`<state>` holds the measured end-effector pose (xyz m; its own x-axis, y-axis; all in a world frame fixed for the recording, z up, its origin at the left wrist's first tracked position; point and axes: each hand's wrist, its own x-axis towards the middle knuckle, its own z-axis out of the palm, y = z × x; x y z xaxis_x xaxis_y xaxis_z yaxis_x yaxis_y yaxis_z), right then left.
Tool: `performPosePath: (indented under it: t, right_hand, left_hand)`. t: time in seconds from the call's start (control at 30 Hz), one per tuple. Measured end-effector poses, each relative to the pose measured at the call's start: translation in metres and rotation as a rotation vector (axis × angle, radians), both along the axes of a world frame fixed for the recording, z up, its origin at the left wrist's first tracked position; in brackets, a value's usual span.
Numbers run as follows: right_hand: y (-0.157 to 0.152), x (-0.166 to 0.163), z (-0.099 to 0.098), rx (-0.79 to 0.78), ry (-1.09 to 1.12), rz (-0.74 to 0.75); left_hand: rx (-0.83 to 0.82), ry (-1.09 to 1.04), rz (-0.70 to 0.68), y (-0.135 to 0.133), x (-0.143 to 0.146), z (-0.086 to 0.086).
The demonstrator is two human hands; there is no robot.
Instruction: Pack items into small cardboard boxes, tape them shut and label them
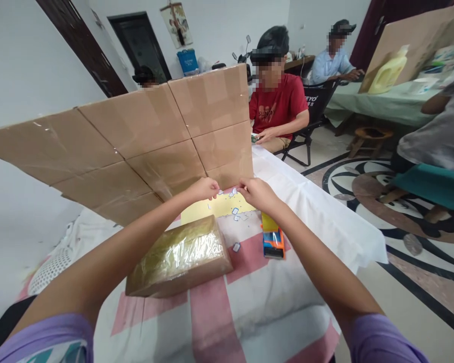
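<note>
My left hand is pinched closed above a yellow sheet at the foot of the cardboard panel. My right hand is pinched too, over the sheet's right part. Whatever the fingertips hold is too small to tell. Between the hands lie several small white pieces with blue edges, and one such piece rests lower on the sheet. Nearer to me, another small piece lies on the pink and white cloth. An orange and blue object with a yellow part sits below my right wrist.
A tape-covered cardboard box stands below my left forearm. The tall creased cardboard panel rises behind my hands. Beyond it sits a person in a red shirt. At right, a green-covered table carries a yellow jug.
</note>
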<state>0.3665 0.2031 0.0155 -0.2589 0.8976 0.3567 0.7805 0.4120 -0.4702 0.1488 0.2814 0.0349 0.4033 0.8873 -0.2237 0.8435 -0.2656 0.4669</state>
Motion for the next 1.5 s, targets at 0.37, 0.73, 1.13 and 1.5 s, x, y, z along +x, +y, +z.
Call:
performPosePath:
  t: [0.37,0.73,1.13,1.5]
  right_hand:
    - [-0.090,-0.017,-0.016,-0.113,0.721,-0.031]
    - [-0.105,-0.045,-0.067,-0.428,0.777,0.159]
    - [-0.104,-0.065,-0.075,-0.555,0.655,0.104]
    - [-0.142,-0.075,-0.098,-0.611,1.058,0.137]
  left_hand:
    - [-0.115,0.498,-0.074,0.020,0.051,-0.046]
    - [0.334,0.570,0.052,-0.077,-0.012,0.060]
    - [0.301,0.316,0.351,-0.188,-0.119,-0.004]
    - [0.314,0.483,0.246,-0.183,-0.110,-0.005]
